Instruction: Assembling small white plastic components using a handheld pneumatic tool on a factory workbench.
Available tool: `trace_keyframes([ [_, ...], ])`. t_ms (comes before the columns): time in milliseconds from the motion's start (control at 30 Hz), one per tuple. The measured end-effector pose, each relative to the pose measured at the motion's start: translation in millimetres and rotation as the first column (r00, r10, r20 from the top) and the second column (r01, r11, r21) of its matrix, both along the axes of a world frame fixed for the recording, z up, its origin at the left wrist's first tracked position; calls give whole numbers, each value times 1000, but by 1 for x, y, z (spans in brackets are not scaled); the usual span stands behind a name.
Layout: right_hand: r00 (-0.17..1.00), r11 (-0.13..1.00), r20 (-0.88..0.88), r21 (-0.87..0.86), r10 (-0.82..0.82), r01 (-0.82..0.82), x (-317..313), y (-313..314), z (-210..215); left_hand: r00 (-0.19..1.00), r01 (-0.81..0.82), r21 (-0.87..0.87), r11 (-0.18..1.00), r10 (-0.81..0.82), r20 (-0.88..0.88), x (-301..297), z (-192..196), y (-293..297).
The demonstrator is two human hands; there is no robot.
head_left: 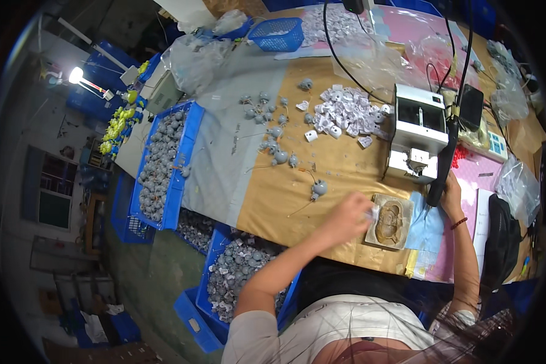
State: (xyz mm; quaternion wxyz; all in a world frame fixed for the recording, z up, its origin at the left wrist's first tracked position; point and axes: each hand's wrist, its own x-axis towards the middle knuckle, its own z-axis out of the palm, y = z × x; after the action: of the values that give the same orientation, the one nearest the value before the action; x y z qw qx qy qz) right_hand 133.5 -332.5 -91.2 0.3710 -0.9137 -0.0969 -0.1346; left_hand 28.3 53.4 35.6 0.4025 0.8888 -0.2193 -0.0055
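My left hand (pixel 347 219) is closed, its fingertips pinching a small whitish piece (pixel 375 213) at the left edge of a square mould block (pixel 402 208). The block has a brown oval hollow. To the right, my right hand (pixel 451 195) is wrapped round a black corded screwdriver-like tool (pixel 444 170), which hides part of the fingers. Its thin tip points down above a blue cloth (pixel 423 225). Left of the block lies a grey ball-shaped part (pixel 319 188) with a thin wire, apart from my left hand.
A white machine (pixel 420 124) stands behind the block. Loose white pieces (pixel 349 112) and several grey balls (pixel 279 156) are spread farther back. Blue crates (pixel 195 130) full of grey balls stand at the left and below the table edge. Black cables (pixel 327 48) hang overhead.
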Motion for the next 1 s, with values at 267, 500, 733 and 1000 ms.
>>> trace_keyframes([
  [267,972,793,-218,576,-86,199,-15,-23,44,995,17,150,988,-32,99,9,-23,-65],
  [500,953,887,36,355,302,-295,-69,82,110,983,33,461,887,-112,145,17,-13,-93],
  [733,887,888,237,149,395,-435,-85,118,86,990,138,322,937,-136,-28,29,-8,-72],
  [1000,807,837,248,-283,536,-469,-93,121,79,976,-188,182,965,162,146,3,-26,-14],
])
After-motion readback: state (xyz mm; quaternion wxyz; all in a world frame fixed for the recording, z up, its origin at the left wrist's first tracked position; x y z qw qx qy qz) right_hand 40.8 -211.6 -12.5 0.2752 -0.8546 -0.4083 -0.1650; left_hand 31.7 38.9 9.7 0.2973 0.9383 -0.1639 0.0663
